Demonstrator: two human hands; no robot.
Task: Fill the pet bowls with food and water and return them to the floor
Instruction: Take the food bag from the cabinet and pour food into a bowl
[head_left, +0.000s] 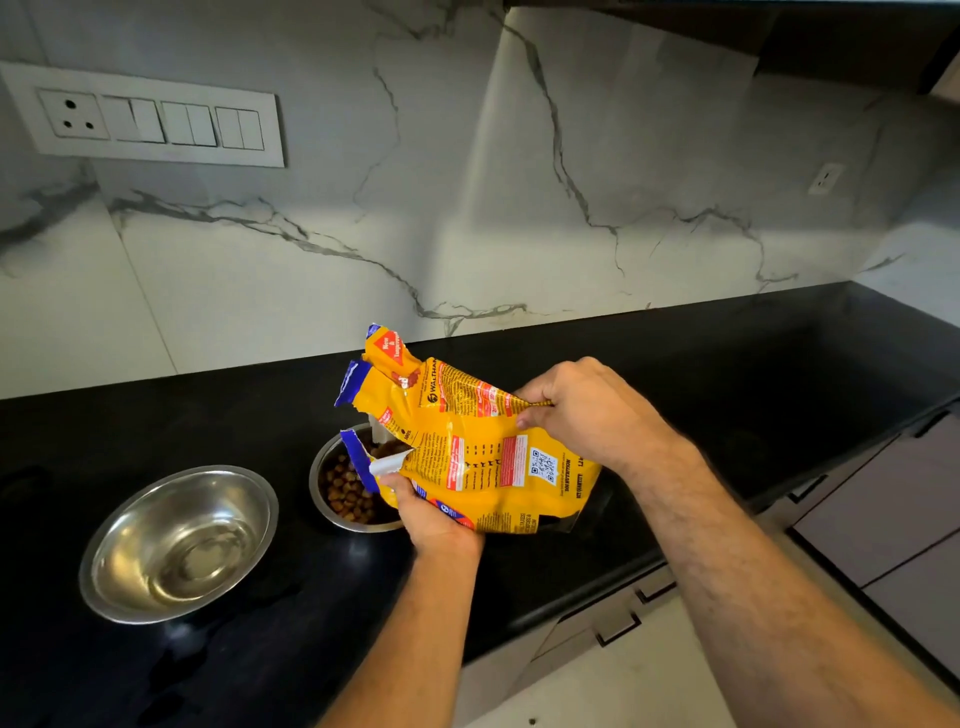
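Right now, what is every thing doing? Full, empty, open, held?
Food bag: torn open, tipped over a bowl.
Right bowl: holds brown kibble.
Left bowl: holds no food.
Left hand: grips the bag's lower edge.
Right hand: pinches the bag's end.

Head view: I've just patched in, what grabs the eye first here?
The yellow food bag, mid-frame, is gripped by the left hand near its torn mouth and by the right hand at its far end, tipped over a steel bowl of brown kibble. Left of it sits a second steel bowl on the black counter.
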